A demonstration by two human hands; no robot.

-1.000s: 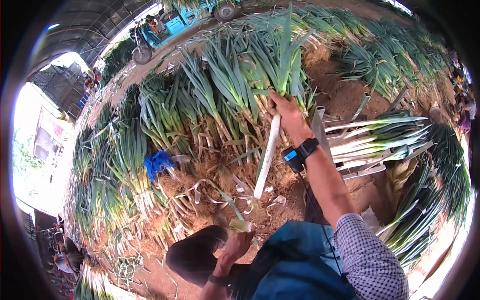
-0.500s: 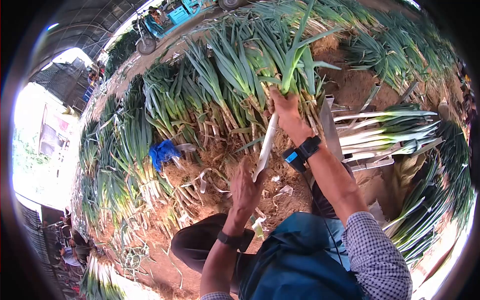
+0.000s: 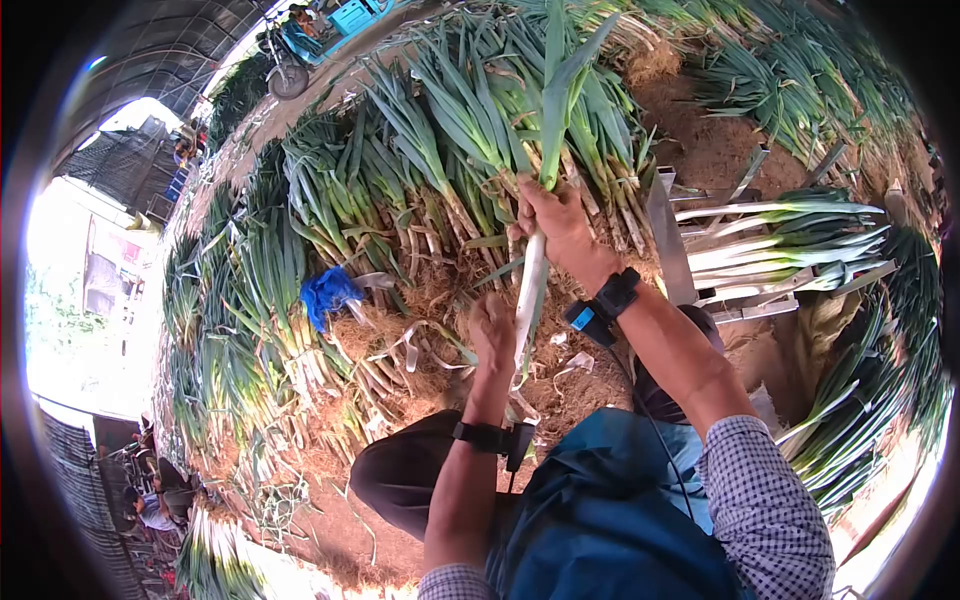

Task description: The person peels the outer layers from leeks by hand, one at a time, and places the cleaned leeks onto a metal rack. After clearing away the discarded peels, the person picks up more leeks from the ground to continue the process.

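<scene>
My right hand [image 3: 556, 222] grips a leek [image 3: 531, 285] where its white stem meets the green leaves. Its leaves rise above the fist, and the stem slants down toward my lap. A strip of green leaf hangs along the stem's right side. Just left of the lower stem is my left hand [image 3: 491, 335], its fingers curled in; whether anything is pinched in them is hidden. Beyond both hands stand bundled untrimmed leeks [image 3: 430, 165] with brown roots. Peeled leeks [image 3: 760, 250] lie in a metal rack [image 3: 668, 235] at my right.
A blue cloth or bag [image 3: 328, 296] lies on the roots at left. Peelings [image 3: 575, 365] litter the soil before my knees. More leeks [image 3: 860, 385] are piled at right. A blue three-wheeler [image 3: 350, 18] stands at the back, and people [image 3: 150, 505] sit far left.
My left hand has curled its fingers and moved slightly up along the stem. A green leaf strip now hangs beside the stem. My right hand has kept its grip, shifting slightly left.
</scene>
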